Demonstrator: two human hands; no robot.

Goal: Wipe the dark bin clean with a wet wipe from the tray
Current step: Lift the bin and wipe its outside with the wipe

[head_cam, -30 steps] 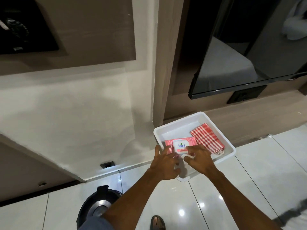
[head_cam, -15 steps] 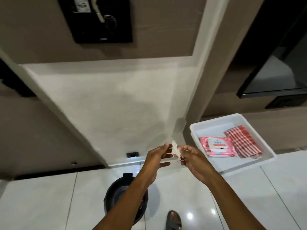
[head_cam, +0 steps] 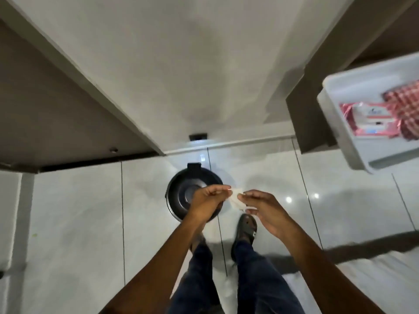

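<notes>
A round dark bin (head_cam: 181,189) with a closed lid stands on the white tiled floor straight below me. Held above it is a small white wet wipe (head_cam: 235,199), pinched between my left hand (head_cam: 208,202) and my right hand (head_cam: 260,208). My left hand covers the bin's right side. At the right edge sits the white tray (head_cam: 335,123), which holds a pink wet-wipe pack (head_cam: 371,120).
A red checked cloth (head_cam: 405,109) lies in the tray beside the pack. My legs and a dark sandal (head_cam: 247,227) stand just behind the bin. A white wall and a brown panel rise beyond it.
The view has swung down and left, from the tray to the bin. My hands drew a wipe from the pack and carried it over the bin.
</notes>
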